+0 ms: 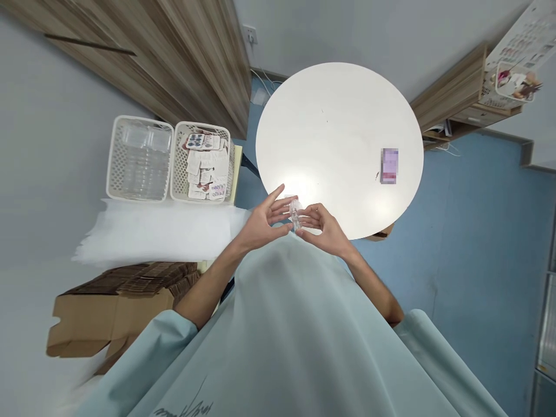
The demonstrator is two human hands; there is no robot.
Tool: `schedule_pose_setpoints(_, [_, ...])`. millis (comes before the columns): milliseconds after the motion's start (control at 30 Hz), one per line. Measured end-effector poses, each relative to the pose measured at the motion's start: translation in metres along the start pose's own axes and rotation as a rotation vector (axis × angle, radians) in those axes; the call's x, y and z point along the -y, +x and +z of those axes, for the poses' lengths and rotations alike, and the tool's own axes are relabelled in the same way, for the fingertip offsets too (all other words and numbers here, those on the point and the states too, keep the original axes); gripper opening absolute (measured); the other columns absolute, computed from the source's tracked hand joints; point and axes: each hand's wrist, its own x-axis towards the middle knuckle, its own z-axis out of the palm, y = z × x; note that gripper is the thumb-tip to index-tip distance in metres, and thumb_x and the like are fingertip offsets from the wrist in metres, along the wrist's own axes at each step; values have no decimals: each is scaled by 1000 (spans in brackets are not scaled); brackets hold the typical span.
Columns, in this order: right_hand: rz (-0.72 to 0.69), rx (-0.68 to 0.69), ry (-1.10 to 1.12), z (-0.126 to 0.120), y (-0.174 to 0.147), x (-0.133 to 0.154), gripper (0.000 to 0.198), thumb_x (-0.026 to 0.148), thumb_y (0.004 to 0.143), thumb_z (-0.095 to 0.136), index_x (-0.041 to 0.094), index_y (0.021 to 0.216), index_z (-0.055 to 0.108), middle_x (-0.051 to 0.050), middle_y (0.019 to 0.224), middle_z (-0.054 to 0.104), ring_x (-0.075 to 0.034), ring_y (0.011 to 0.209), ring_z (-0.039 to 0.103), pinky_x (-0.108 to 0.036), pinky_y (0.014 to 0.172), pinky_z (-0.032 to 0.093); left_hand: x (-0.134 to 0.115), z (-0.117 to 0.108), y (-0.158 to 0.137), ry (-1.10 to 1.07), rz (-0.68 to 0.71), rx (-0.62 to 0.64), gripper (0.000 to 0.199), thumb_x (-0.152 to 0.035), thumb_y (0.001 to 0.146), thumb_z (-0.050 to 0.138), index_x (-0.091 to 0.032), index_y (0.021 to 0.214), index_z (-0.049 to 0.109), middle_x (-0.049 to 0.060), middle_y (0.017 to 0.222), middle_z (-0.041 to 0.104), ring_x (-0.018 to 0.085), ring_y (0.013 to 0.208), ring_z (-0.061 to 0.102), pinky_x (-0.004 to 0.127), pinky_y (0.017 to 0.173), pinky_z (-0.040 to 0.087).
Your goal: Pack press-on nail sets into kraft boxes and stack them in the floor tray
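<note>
well, i have both hands close together at the near edge of the round white counter (339, 116), with a small clear plastic piece (295, 214) held between them. the left hand (263, 225) has its grip on one side of the piece, fingertips against it and one finger stretched away; the right hand (324, 229) grasps the other side with bent fingers and thumb. i see a purple packet (390, 166) farther right on the counter, its surface too blurred to read. on my left, a white basket (113, 156) of clear containers (147, 162) stands just beside a second basket (178, 168) of printed cards (208, 168), with white sheets (160, 231) and brown cardboard (113, 313) nearer me.
</note>
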Motion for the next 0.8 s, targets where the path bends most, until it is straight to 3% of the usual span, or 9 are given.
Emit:
schedule_pose_setpoints(200, [-23,-13,-14,3,2,-1,49,54,85,88,31,115,56,-6,141,72,-25,124,74,-51,118,58,-1,5,-2,-13,-13,-43,115,-52,78,93,-30,173,32,21,163,55,40,144,61,61,118,54])
schedule_pose_setpoints(500, [-12,17,23,-2,1,-10,50,52,84,89,30,117,58,-6,139,73,-25,124,75,-49,117,58,-3,6,2,14,-36,-10,116,-48,74,96,-26,172,37,20,162,57,38,140,65,62,120,52])
schedule_pose_setpoints(800, [23,20,109,-16,-1,-22,47,52,85,87,28,114,58,-5,125,76,-23,111,77,-47,112,57,3,-1,5,-148,-122,55,116,-51,72,99,-26,170,43,21,163,55,43,145,60,63,124,46])
